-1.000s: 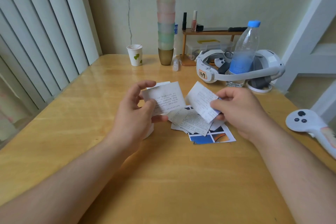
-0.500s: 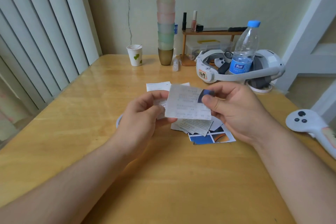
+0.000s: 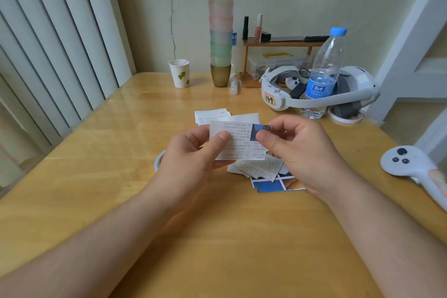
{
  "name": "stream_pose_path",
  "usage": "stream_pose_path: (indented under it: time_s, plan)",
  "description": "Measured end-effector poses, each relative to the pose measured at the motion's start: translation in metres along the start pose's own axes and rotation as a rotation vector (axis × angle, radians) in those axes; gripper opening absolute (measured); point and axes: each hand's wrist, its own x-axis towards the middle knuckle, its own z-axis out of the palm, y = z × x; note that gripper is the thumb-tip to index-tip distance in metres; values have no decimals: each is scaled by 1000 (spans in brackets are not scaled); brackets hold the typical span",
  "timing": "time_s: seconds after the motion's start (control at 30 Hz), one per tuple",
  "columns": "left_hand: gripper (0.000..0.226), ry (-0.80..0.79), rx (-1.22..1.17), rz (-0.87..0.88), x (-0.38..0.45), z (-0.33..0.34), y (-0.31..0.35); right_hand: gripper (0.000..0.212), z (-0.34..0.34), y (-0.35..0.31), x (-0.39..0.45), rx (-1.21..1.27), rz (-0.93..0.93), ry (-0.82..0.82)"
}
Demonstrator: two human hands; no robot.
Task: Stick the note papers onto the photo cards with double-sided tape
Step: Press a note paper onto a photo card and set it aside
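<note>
Above the honey-coloured wooden table (image 3: 96,176), both hands hold one white note paper printed with rows of small dark characters (image 3: 238,145), too small to read. The left hand (image 3: 193,162) pinches its left edge, thumb on the printed face and fingers behind. The right hand (image 3: 297,150) pinches the right edge, where a glossy photo card with a blue corner (image 3: 260,129) peeks out from behind the sheet, lying against its back.

On the table under the hands lies a loose pile of more printed note papers (image 3: 258,168) on top of a blue, white and orange photo card (image 3: 278,184). More white slips (image 3: 211,115) lie just beyond the hands. A white ring, seemingly a roll of tape (image 3: 158,161), shows at the left wrist, mostly hidden.

Farther back stand a white paper cup with a green leaf print (image 3: 179,74), a tall stack of pastel plastic cups (image 3: 220,24), and a clear water bottle with a blue cap and a blue label (image 3: 324,75) whose characters are not legible. The bottle stands inside a white headset bearing a sticker handwritten "149" (image 3: 269,99). A white controller (image 3: 406,162) lies at the right edge.
</note>
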Motion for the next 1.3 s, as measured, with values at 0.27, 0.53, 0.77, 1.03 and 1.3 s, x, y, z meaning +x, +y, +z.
stream_pose_path:
  time_s: [0.27,0.53,0.77,1.03,1.3]
  plan:
    - [22,-42,3,-40,0,-2,-1,8,3,4,-1,33,106,-73]
    - [27,-41,35,37,2,-7,-7,6,3,3,1,61,158,-26]
    - [46,-27,95,59,3,-7,-10,6,3,4,1,63,160,14]
    - [31,-6,128,69,3,-7,-11,9,4,0,-1,37,130,29]
    - [30,11,140,77,3,-7,-10,13,5,-3,-2,10,106,68]
